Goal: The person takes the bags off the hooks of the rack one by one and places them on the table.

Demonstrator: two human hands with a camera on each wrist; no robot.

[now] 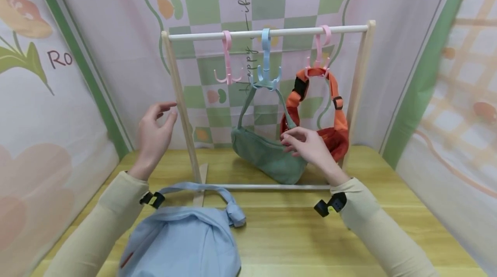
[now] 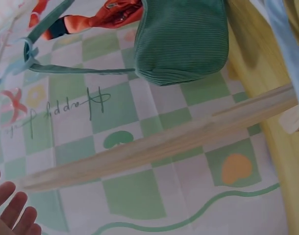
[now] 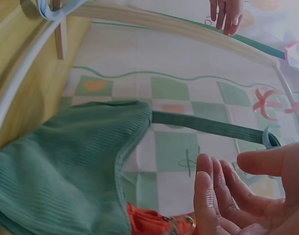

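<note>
A green corduroy shoulder bag (image 1: 268,156) hangs by its strap from a blue hook (image 1: 266,63), tilted with its right end lower. My right hand (image 1: 308,145) is in front of the bag's right side, fingers loosely bent and holding nothing; the right wrist view shows a gap between thumb and fingers. Beside the rack's left post (image 1: 180,108) my left hand (image 1: 155,132) is raised, its fingers relaxed and nothing in them. An orange-red bag (image 1: 335,134) with black buckles hangs from the right pink hook (image 1: 319,48), partly hidden behind the green bag and my right hand.
A light blue bag (image 1: 186,242) lies on the wooden table (image 1: 295,234) at the front left, its knotted strap near the rack's bottom bar (image 1: 264,187). Another pink hook (image 1: 228,59) hangs from the white top bar (image 1: 287,32) with nothing on it. Printed curtains surround the table.
</note>
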